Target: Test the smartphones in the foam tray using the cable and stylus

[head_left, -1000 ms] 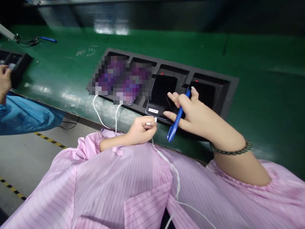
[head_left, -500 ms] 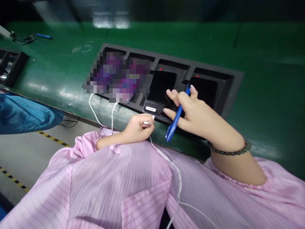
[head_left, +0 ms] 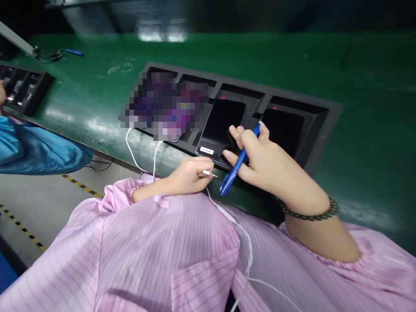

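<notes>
Phone (head_left: 221, 119) lies in the black tray (head_left: 326, 130), label (head_left: 206, 150) up; my right fingers (head_left: 248, 141) grip a blue pen (head_left: 235, 171) over its screen; my left fingers (head_left: 204, 164) pinch a white cable (head_left: 224, 212) whose metal-tipped plug (head_left: 208, 173) now juts out further, leaving its tip better exposed

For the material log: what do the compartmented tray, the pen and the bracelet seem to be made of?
The tray looks like matte black foam or moulded plastic; its dull, thick-walled edges leave both open. The pen in the right hand is probably smooth plastic, judging by its even blue colour and slight shine. The bracelet shows rounded, glossy dark beads, perhaps stone or glass.
</notes>
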